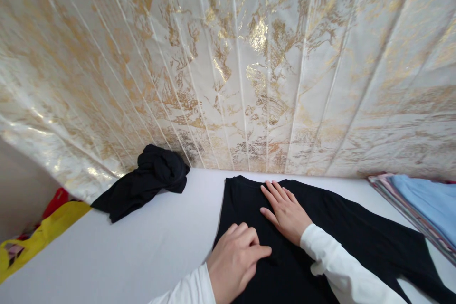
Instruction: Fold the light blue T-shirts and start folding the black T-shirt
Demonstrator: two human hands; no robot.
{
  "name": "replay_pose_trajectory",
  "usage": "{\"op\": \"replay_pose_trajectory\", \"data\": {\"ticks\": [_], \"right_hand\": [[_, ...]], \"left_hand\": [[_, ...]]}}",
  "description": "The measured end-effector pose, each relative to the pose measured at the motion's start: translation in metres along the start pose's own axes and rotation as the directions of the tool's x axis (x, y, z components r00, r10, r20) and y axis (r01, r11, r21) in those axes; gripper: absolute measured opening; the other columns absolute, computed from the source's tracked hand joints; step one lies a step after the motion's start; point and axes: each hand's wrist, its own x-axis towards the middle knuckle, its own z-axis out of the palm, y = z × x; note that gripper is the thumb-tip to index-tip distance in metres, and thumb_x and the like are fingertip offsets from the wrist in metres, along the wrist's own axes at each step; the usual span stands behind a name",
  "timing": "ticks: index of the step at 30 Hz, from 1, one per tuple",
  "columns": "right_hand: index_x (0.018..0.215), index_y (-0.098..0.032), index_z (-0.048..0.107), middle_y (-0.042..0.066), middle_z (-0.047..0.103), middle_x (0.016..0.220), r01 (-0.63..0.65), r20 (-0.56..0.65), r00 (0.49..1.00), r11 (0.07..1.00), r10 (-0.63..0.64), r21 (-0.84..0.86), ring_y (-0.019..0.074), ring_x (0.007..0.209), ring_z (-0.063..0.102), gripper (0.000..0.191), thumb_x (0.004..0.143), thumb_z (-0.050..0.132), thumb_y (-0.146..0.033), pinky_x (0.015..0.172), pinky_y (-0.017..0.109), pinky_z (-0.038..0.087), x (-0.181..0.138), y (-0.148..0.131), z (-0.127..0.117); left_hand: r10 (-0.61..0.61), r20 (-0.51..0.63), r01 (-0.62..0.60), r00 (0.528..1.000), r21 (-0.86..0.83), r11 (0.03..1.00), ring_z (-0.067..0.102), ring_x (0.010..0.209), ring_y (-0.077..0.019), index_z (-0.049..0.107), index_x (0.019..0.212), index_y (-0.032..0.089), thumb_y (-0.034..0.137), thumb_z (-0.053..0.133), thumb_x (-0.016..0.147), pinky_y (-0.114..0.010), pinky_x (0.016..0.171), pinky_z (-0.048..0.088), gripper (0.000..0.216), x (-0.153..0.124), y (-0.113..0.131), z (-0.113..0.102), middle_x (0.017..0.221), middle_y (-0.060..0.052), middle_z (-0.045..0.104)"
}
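A black long-sleeved top (342, 221) lies spread on the white surface, its neckline at the far edge and a sleeve stretching to the right. My right hand (288, 213) rests flat on it just below the neckline, fingers extended. Lower and to the left, my left hand (237, 259) is closed on the top near its left edge, knuckles up and one digit pointing right. A small wrinkle shows in the cloth by that fingertip. The other fingertips of this hand are hidden beneath it.
A crumpled black garment (153, 178) lies at the back left. Folded clothes (427, 204), light blue uppermost, are stacked at the far right. Yellow cloth (53, 230) and red cloth (57, 201) sit beyond the left edge. A white-and-gold patterned curtain (228, 66) hangs behind.
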Motion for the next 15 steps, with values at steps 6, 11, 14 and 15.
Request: {"op": "replay_pose_trajectory", "data": {"ticks": [6, 11, 14, 15], "right_hand": [[0.141, -0.015, 0.038, 0.012, 0.029, 0.150, -0.021, 0.002, 1.000, 0.999, 0.021, 0.025, 0.0266, 0.139, 0.021, 0.060, 0.091, 0.041, -0.048, 0.110, 0.047, 0.026, 0.000, -0.002, -0.004], [0.141, -0.014, 0.037, 0.012, 0.026, 0.150, -0.037, 0.037, 0.999, 0.999, 0.036, 0.024, 0.0270, 0.139, 0.020, 0.060, 0.091, 0.040, -0.047, 0.110, 0.045, 0.024, 0.000, -0.005, -0.010], [0.142, -0.013, 0.036, 0.012, 0.026, 0.150, -0.041, 0.044, 0.998, 0.999, 0.039, 0.027, 0.0272, 0.139, 0.020, 0.061, 0.091, 0.040, -0.048, 0.111, 0.045, 0.024, 0.000, -0.005, -0.012], [0.142, -0.013, 0.036, 0.012, 0.026, 0.150, -0.040, 0.044, 0.998, 0.999, 0.039, 0.027, 0.0272, 0.139, 0.020, 0.061, 0.092, 0.040, -0.048, 0.111, 0.045, 0.024, 0.000, -0.005, -0.013]], "left_hand": [[0.124, 0.061, -0.126, 0.990, 0.020, 0.992, 0.048, 0.081, -0.0189, 0.055, 0.118, 0.028, 0.008, 0.056, 0.073, -0.030, 0.068, 0.038, 0.050, 0.002, 0.006, 0.005, 0.099, -0.003, 0.055], [0.034, -0.056, -0.047, 0.998, -0.250, 0.967, 0.053, 0.089, -0.0158, 0.048, 0.124, 0.025, 0.004, 0.045, 0.083, -0.029, 0.083, 0.043, 0.046, 0.002, 0.004, 0.005, 0.103, 0.000, 0.061], [-0.101, -0.150, 0.056, 0.984, -0.281, 0.958, 0.053, 0.094, -0.0160, 0.055, 0.111, 0.023, 0.003, 0.036, 0.089, -0.030, 0.085, 0.043, 0.035, -0.001, -0.001, 0.004, 0.102, -0.001, 0.061], [-0.111, -0.158, 0.072, 0.981, -0.235, 0.969, 0.052, 0.094, -0.0175, 0.057, 0.106, 0.022, 0.004, 0.036, 0.089, -0.032, 0.085, 0.043, 0.032, -0.003, -0.002, 0.005, 0.103, -0.002, 0.060]]}}
